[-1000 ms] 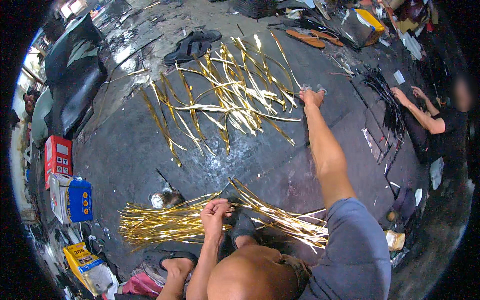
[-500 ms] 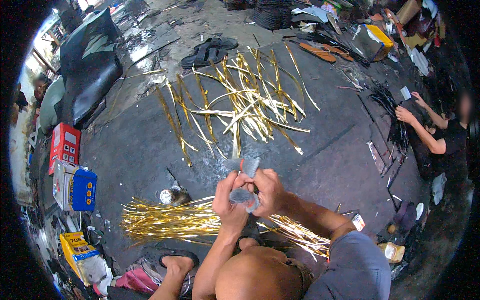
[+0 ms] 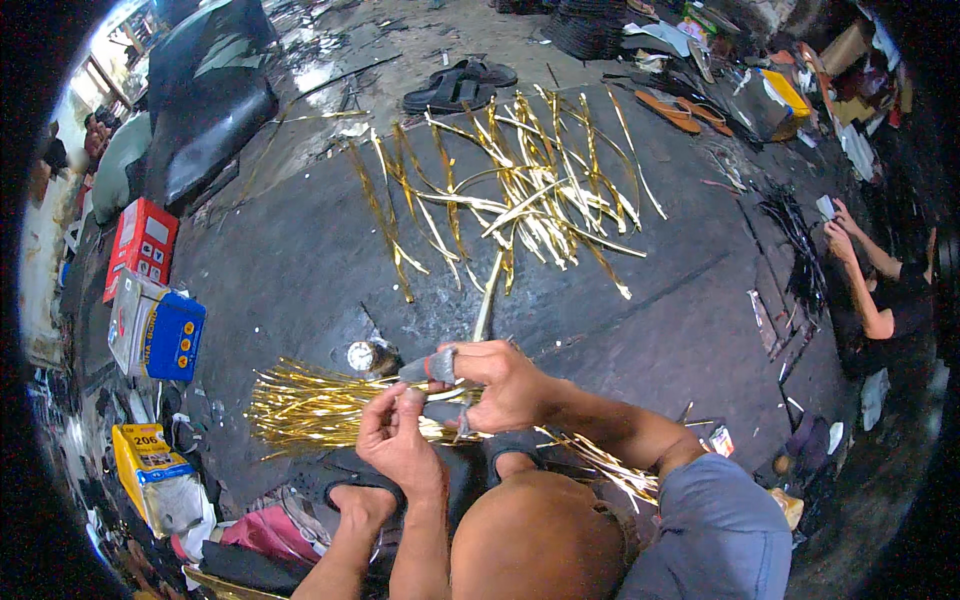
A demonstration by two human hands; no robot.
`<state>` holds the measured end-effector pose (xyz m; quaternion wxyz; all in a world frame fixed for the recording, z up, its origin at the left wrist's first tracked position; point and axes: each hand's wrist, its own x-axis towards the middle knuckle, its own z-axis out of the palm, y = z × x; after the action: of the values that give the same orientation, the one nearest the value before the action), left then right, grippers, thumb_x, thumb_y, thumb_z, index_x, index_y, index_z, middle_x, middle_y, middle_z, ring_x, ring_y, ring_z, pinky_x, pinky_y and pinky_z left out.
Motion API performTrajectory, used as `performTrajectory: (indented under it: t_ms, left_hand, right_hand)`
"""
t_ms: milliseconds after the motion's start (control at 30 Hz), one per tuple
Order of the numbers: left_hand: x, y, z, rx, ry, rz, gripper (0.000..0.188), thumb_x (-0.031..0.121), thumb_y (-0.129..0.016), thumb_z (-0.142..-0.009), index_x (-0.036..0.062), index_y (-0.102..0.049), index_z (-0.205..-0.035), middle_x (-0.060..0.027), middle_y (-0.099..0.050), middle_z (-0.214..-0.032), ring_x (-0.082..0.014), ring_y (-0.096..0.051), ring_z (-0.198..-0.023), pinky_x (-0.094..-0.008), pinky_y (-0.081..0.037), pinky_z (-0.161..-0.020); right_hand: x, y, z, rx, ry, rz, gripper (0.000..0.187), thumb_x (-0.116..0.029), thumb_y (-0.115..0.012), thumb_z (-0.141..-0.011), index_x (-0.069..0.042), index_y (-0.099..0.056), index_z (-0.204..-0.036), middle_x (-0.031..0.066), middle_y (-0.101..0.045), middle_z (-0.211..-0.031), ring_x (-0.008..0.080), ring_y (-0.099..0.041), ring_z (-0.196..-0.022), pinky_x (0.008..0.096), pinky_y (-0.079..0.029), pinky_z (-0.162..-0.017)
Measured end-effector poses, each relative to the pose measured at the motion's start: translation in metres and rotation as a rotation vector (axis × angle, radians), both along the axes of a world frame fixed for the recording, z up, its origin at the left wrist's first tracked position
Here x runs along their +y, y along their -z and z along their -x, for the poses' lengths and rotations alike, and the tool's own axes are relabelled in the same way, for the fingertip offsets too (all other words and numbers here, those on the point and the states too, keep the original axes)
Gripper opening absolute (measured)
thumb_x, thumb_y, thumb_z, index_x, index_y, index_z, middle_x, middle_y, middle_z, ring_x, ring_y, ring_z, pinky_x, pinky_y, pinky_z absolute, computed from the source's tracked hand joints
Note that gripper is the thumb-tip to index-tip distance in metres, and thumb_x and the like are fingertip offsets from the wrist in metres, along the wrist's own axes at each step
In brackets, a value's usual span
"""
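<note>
My right hand [image 3: 510, 385] is bent over the near strip bundle, with grey guards [image 3: 428, 368] on its finger and thumb, one with a red band. A long shiny gold strip [image 3: 487, 300] runs from the far pile down into that hand. Just below and to the left, my left hand [image 3: 402, 445] has its thumb and fingers pinched together; what they hold is hidden. Beneath both hands lies a bundle of thin gold strips [image 3: 310, 410]. Farther off, a loose pile of gold strips [image 3: 545, 195] is spread over the dark mat [image 3: 300, 270].
A small round-topped can [image 3: 365, 357] stands beside the bundle. Red [image 3: 145, 245] and blue-white boxes [image 3: 175, 335] and a yellow packet [image 3: 150, 470] line the left. Black sandals [image 3: 455, 88] and orange sandals [image 3: 680, 112] lie beyond. At right, a co-worker's hands [image 3: 845, 235] hold a small pale piece.
My hands have moved apart, the left dropping down and leftward, the right reaching across over the bundle. The whole view has shifted slightly. The co-worker's hands have come closer together.
</note>
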<state>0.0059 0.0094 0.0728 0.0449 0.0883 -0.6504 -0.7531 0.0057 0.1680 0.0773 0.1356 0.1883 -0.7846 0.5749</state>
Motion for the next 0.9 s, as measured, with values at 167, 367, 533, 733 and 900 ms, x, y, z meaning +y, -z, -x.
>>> performTrajectory:
  t_ms: [167,367,533,733,900]
  left_hand:
    - [-0.022,-0.002,0.010,-0.001,-0.115,-0.105,0.012,-0.003,-0.072,-0.084,-0.0011,-0.067,-0.095,-0.0058,-0.067,-0.088,-0.0110,-0.061,-0.078,-0.0248,-0.050,-0.073]
    - [-0.035,0.001,0.015,-0.165,0.041,-0.550,0.020,0.001,-0.066,-0.088,-0.0018,-0.065,-0.107,-0.0065,-0.066,-0.093,-0.0122,-0.062,-0.078,-0.0248,-0.051,-0.072]
    - [-0.027,0.001,0.019,-0.323,0.064,-0.604,0.017,0.003,-0.065,-0.091,-0.0027,-0.065,-0.106,-0.0042,-0.065,-0.091,-0.0112,-0.059,-0.083,-0.0264,-0.048,-0.076]
    - [-0.052,0.023,0.036,-0.212,0.073,-0.575,0.011,0.008,-0.063,-0.091,-0.0004,-0.063,-0.097,-0.0069,-0.062,-0.087,-0.0169,-0.058,-0.082,-0.0295,-0.045,-0.078]
    - [-0.078,0.028,0.065,-0.163,-0.052,-0.624,0.007,0.007,-0.064,-0.089,0.0022,-0.063,-0.095,-0.0062,-0.063,-0.092,-0.0181,-0.059,-0.088,-0.0324,-0.046,-0.084]
  right_hand:
    - [-0.031,0.000,0.009,0.070,0.039,-0.033,0.032,-0.010,-0.081,-0.070,-0.001,-0.069,-0.099,0.0129,-0.066,-0.088,0.0274,-0.067,-0.072,0.0355,-0.051,-0.061]
    - [-0.046,-0.010,0.015,0.187,0.168,-0.128,0.023,-0.010,-0.080,-0.067,-0.001,-0.069,-0.085,0.0123,-0.066,-0.079,0.0284,-0.068,-0.067,0.0352,-0.054,-0.059]
    - [-0.038,-0.006,0.012,0.208,0.135,-0.236,0.027,-0.010,-0.074,-0.064,-0.001,-0.068,-0.088,0.0124,-0.064,-0.078,0.0291,-0.065,-0.064,0.0372,-0.052,-0.056]
    - [-0.052,0.002,0.010,0.261,0.069,-0.337,0.024,-0.009,-0.074,-0.058,-0.001,-0.066,-0.080,0.0114,-0.060,-0.068,0.0267,-0.059,-0.052,0.0350,-0.046,-0.048]
    - [-0.048,0.015,0.001,0.230,-0.043,-0.350,0.023,-0.008,-0.073,-0.059,-0.001,-0.066,-0.080,0.0112,-0.060,-0.068,0.0257,-0.058,-0.053,0.0343,-0.045,-0.049]
